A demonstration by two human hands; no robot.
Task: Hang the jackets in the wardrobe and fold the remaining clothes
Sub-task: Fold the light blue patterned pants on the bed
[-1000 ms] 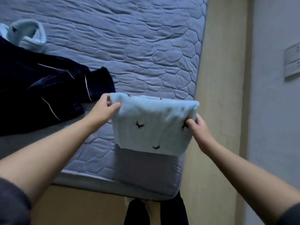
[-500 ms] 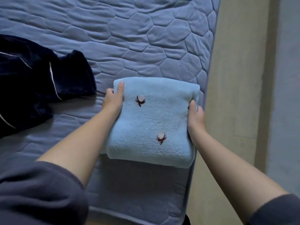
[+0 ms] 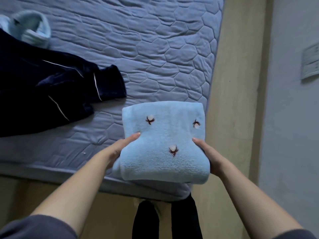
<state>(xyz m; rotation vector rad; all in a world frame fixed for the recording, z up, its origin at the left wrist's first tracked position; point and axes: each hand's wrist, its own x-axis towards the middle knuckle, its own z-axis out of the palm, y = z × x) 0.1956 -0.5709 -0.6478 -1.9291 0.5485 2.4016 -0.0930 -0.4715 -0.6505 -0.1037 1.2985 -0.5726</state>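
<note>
Both bare forearms reach forward, hands level.
The left hand [image 3: 119,150] and right hand [image 3: 209,156] clasp opposite sides of a folded blue garment [image 3: 165,131], thumbs on top, fingers hidden underneath.

The folded light-blue fleece garment [image 3: 164,144] hides the fingers of the left hand [image 3: 117,152] and the right hand [image 3: 210,157]; only the thumbs show on top. The navy garment [image 3: 43,92] runs off the left edge. Beyond it a pale-blue fleece piece [image 3: 32,30] is blurred and also cut off there. The wall plate [image 3: 310,62] is cut by the right edge, its markings too small to read.
</note>
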